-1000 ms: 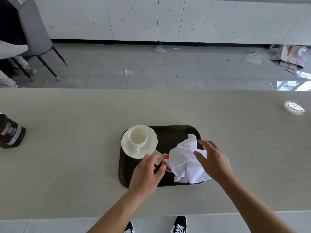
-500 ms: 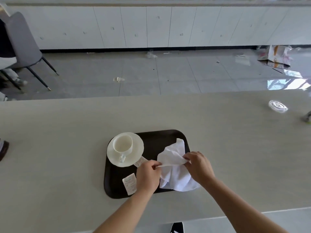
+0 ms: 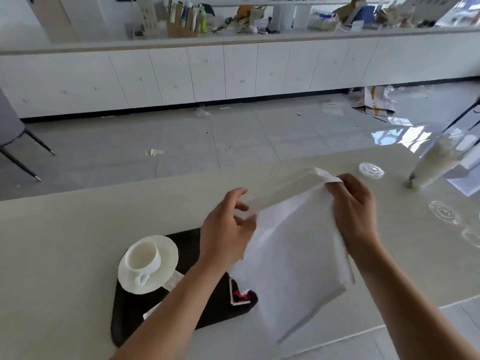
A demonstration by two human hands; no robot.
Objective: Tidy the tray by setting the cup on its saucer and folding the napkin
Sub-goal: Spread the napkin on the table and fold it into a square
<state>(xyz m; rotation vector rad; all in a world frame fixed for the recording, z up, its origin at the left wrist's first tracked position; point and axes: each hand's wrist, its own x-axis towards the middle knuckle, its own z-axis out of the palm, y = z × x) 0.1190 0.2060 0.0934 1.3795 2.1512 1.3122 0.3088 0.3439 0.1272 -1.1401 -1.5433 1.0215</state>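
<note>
Napkin (image 3: 293, 258) hangs unfolded, long axis vertical, top corners clamped in left hand (image 3: 226, 229) and right hand (image 3: 354, 206) grips.

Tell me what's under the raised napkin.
Below the hanging napkin show the tray's right end and a red-and-white packet. Whatever lies directly behind the cloth is covered.

Two bare forearms are seen reaching in from the lower edge of the head view, with no sleeves, watch, rings or gloves worn as far as can be made out. The left hand (image 3: 226, 229) and the right hand (image 3: 354, 211) are uncovered, with short, unpainted fingernails. The fingers are slightly blurred.
</note>
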